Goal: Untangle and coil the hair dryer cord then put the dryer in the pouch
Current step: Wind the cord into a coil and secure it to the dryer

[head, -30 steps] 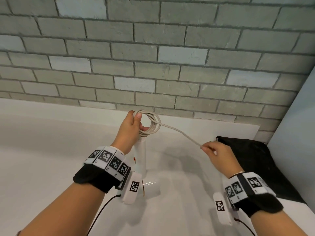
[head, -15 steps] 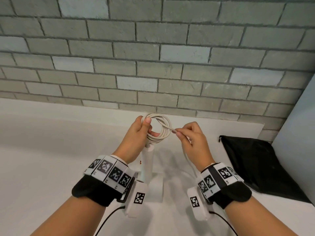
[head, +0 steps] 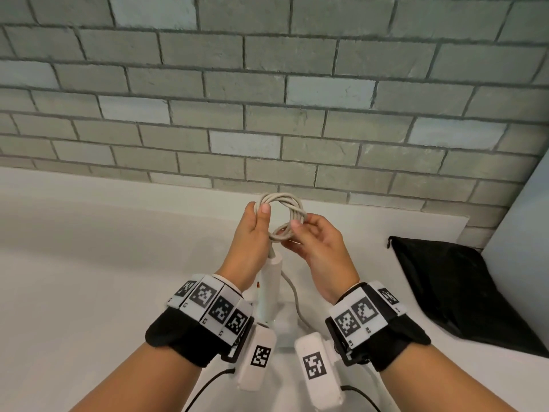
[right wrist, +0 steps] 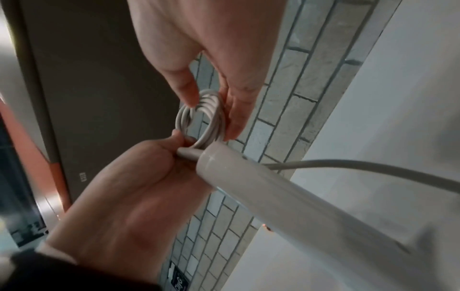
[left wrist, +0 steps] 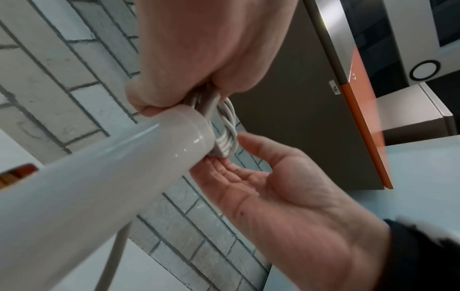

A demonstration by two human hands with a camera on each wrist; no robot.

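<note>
Coiling the cord above the dryer handle

The left hand (head: 252, 230) pinches the cord coil (head: 282, 217) at the top of the hair dryer (head: 271, 289), whose handle hangs straight down beneath it. The right hand (head: 319, 248) pinches the coil's near side between thumb and fingers — the loose cord tail (head: 292, 295) drops below that hand, so it is nearer. The black pouch (head: 451, 289) lies flat to the right.

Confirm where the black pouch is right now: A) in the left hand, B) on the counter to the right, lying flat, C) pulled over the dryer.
B: the black pouch lies flat on the white counter, right of both hands, untouched.
</note>
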